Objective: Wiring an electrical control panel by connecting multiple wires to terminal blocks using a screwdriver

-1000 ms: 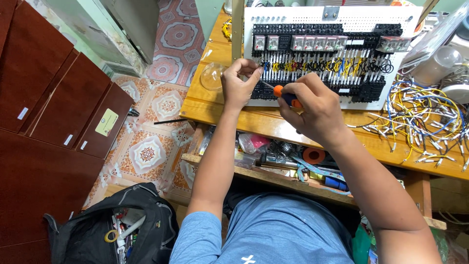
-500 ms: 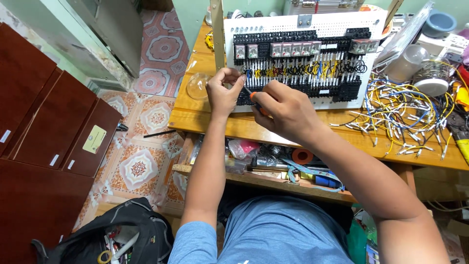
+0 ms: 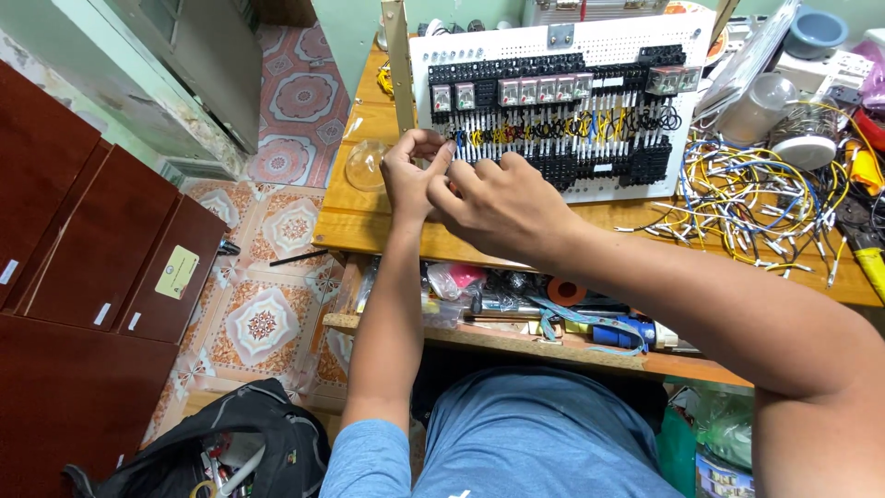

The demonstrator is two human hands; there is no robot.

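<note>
My left hand [image 3: 412, 175] pinches a wire at the panel [image 3: 608, 55]; my right hand [image 3: 502, 205], beside it, closes on something hidden. Tugging could loosen neighbouring wires [image 3: 553, 129].

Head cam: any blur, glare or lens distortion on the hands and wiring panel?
Head view: even, soft light, no hard shadows; left hand and right hand sharp, no motion blur; white wiring panel readable without glare; wide-angle bending shows at the frame edges, on the brown cabinets.
</note>
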